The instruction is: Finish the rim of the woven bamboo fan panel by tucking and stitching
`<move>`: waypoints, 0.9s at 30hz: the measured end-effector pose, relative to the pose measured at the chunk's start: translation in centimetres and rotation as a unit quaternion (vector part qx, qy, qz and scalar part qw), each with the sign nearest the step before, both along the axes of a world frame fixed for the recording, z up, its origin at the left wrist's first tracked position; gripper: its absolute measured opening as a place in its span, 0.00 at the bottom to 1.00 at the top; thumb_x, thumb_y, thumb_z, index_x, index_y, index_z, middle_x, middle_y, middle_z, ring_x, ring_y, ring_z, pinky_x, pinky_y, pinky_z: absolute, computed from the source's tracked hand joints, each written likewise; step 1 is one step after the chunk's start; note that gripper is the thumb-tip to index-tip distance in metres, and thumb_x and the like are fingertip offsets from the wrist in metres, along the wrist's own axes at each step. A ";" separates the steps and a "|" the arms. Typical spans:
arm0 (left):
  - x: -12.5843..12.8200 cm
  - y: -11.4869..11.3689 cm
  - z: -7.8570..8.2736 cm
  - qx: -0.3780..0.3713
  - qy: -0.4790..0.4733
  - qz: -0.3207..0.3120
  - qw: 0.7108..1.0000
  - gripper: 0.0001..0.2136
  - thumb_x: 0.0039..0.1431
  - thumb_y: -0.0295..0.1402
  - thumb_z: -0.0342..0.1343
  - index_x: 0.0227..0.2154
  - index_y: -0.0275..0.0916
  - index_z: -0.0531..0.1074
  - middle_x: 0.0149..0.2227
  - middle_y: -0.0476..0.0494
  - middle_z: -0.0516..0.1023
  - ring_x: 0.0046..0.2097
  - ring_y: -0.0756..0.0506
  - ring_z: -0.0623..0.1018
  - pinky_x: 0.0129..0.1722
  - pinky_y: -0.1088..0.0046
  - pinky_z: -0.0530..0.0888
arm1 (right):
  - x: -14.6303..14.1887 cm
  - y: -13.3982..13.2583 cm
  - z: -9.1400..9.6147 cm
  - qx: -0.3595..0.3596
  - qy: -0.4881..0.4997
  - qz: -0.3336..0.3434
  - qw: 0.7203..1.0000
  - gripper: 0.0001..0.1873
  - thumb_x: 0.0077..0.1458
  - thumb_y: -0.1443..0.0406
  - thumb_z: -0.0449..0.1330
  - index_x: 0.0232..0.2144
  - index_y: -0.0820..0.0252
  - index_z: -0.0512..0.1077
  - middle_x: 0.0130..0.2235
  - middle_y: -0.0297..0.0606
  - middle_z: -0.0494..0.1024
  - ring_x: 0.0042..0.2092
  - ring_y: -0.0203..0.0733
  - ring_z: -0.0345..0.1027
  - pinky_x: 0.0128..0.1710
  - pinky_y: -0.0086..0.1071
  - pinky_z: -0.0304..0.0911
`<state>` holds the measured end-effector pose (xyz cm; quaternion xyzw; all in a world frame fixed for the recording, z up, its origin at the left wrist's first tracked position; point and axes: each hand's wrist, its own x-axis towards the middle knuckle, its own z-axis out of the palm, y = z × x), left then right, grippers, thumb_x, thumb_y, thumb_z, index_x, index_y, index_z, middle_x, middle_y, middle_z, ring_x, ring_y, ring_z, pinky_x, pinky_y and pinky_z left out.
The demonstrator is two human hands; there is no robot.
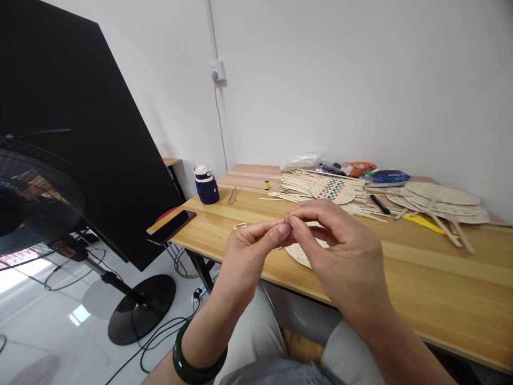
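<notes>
My left hand point(248, 251) and my right hand point(340, 251) meet in front of me above the near edge of a wooden table point(420, 278). The fingertips of both hands are pinched together on something very thin and small that I cannot make out. A dark green bangle point(192, 363) sits on my left wrist. Under my hands a round woven piece point(300, 252) lies flat on the table, partly hidden by my right hand. Just left of it lies a small pale loop point(239, 226).
Further back lie a pile of thin bamboo strips point(304, 187), a woven disc with a coloured check pattern point(332, 190), several woven fans point(444, 200), a black marker point(380, 204), a small yellow spool point(266, 185), a blue-and-white container point(206, 184) and a phone point(171, 226). A standing fan point(36, 198) and cables are at left.
</notes>
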<state>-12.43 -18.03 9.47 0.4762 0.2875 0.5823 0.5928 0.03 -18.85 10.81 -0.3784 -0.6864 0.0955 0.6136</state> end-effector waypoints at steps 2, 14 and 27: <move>0.0 0.0 0.0 0.002 0.005 -0.002 1.000 0.06 0.54 0.32 0.63 0.33 0.37 0.82 0.34 0.42 0.84 0.41 0.42 0.81 0.50 0.63 0.75 | 0.0 0.0 0.0 0.004 0.000 -0.001 1.000 0.09 0.56 0.74 0.57 0.30 0.57 0.72 0.34 0.34 0.74 0.37 0.36 0.70 0.34 0.28 0.70; 0.0 0.0 -0.2 0.004 0.015 0.000 1.000 0.06 0.54 0.32 0.64 0.33 0.37 0.82 0.34 0.42 0.84 0.41 0.41 0.81 0.51 0.61 0.74 | 0.0 0.2 -0.3 0.003 0.008 0.002 1.000 0.08 0.56 0.74 0.58 0.30 0.57 0.73 0.34 0.33 0.76 0.36 0.35 0.70 0.34 0.27 0.71; 0.1 -0.1 -0.1 -0.002 0.010 0.001 1.000 0.06 0.53 0.33 0.64 0.33 0.38 0.82 0.35 0.42 0.84 0.41 0.41 0.82 0.51 0.60 0.74 | 0.0 0.1 -0.3 -0.030 0.045 0.012 0.998 0.06 0.55 0.71 0.59 0.29 0.56 0.74 0.33 0.33 0.77 0.35 0.36 0.72 0.33 0.27 0.72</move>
